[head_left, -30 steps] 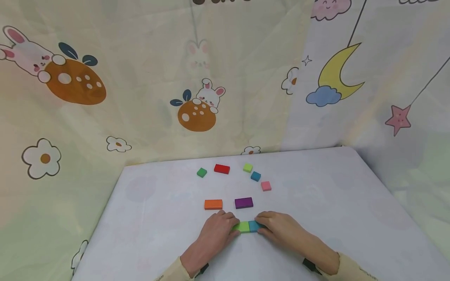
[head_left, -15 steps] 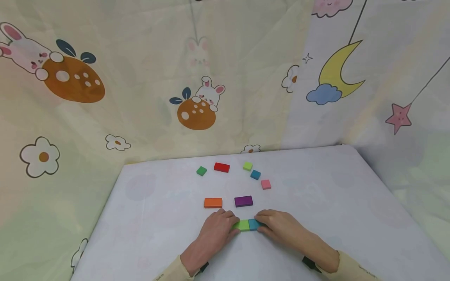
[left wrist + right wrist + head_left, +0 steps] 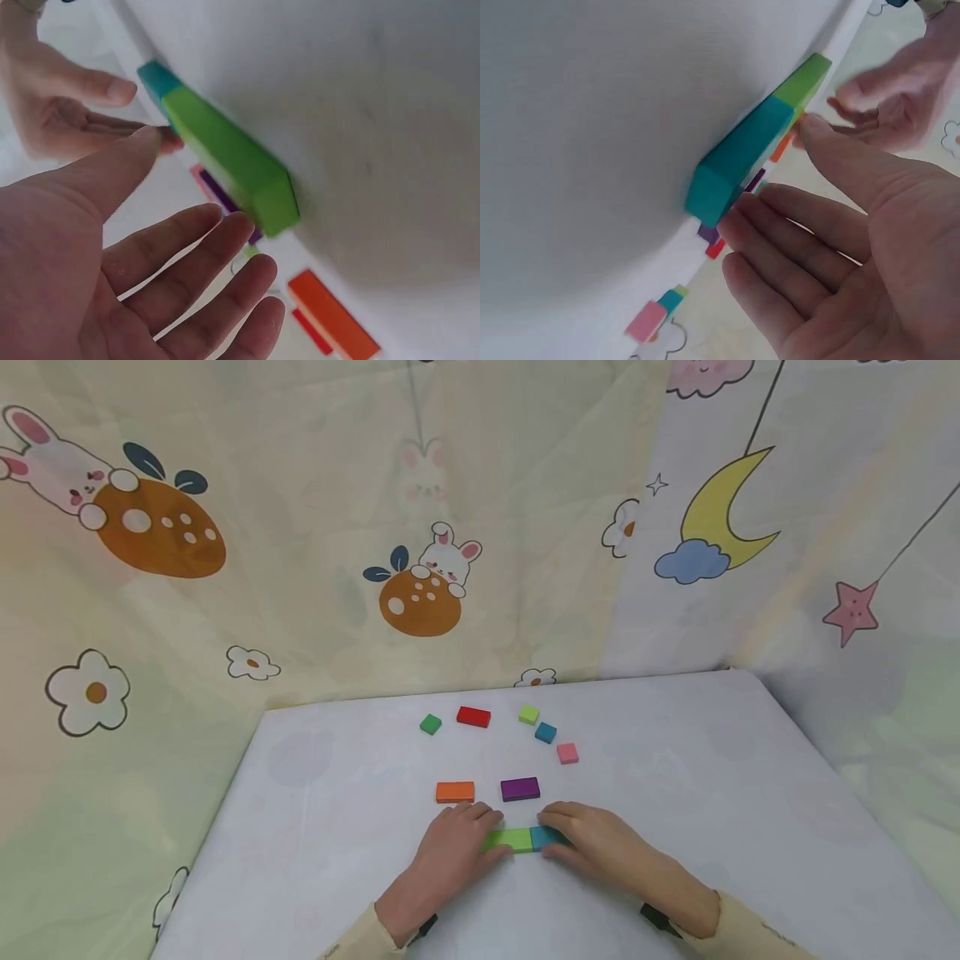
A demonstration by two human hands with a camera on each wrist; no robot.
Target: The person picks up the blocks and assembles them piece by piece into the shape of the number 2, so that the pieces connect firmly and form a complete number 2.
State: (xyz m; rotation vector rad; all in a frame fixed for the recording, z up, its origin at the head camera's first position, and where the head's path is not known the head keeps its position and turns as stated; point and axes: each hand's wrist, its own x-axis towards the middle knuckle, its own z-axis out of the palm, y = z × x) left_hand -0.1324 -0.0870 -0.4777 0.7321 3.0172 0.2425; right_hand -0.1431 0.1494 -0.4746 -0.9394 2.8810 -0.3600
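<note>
A lime green block and a teal block lie end to end, touching, on the white table. My left hand is around the green block's left end, its thumb and fingers spread apart. In the left wrist view that green block shows between thumb and fingers, ungripped. My right hand is around the teal block's right end. The right wrist view shows its thumb and fingers apart beside the teal block; whether a fingertip touches it I cannot tell.
Just beyond the hands lie an orange block and a purple block. Farther back are a red block and small green, lime, blue and pink blocks. A printed cloth hangs behind the table.
Both hands have loosened from the joined blocks. The left hand has shifted slightly left, uncovering more of the green block; its fingers and thumb are wider apart. The blocks stay in place.
</note>
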